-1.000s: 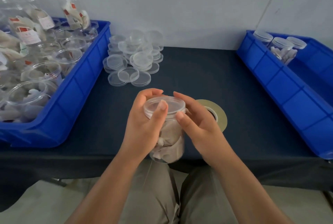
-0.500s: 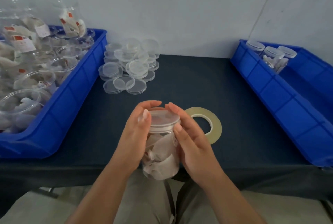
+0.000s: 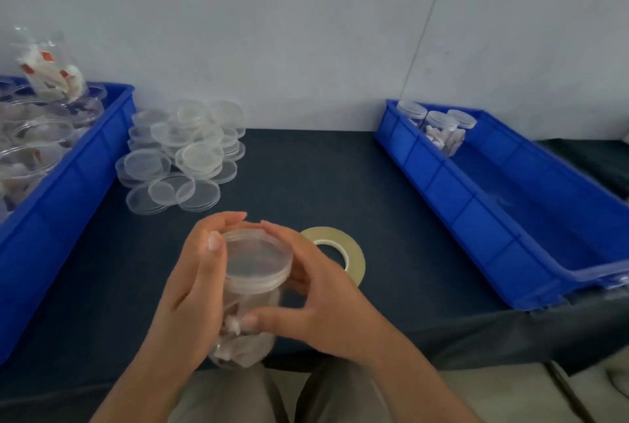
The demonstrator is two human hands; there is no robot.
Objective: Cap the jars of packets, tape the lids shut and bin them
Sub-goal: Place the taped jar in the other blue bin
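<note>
A clear plastic jar of white packets (image 3: 252,290) is held upright over the table's near edge, with a clear lid (image 3: 256,257) sitting on its mouth. My left hand (image 3: 190,290) grips the jar's left side, thumb beside the lid's rim. My right hand (image 3: 316,293) wraps the right side, fingers behind the lid and thumb across the jar's front. A roll of clear tape (image 3: 340,249) lies flat on the dark table just right of my right hand, partly hidden by it.
A pile of loose clear lids (image 3: 183,157) lies at the back left. The left blue bin (image 3: 64,191) holds several open jars of packets. The right blue bin (image 3: 510,218) has three capped jars (image 3: 439,130) in its far corner. A grey wall stands behind.
The jar has tilted a little and my right thumb has come down across its front. The camera view has dipped, so the bins sit lower in frame.
</note>
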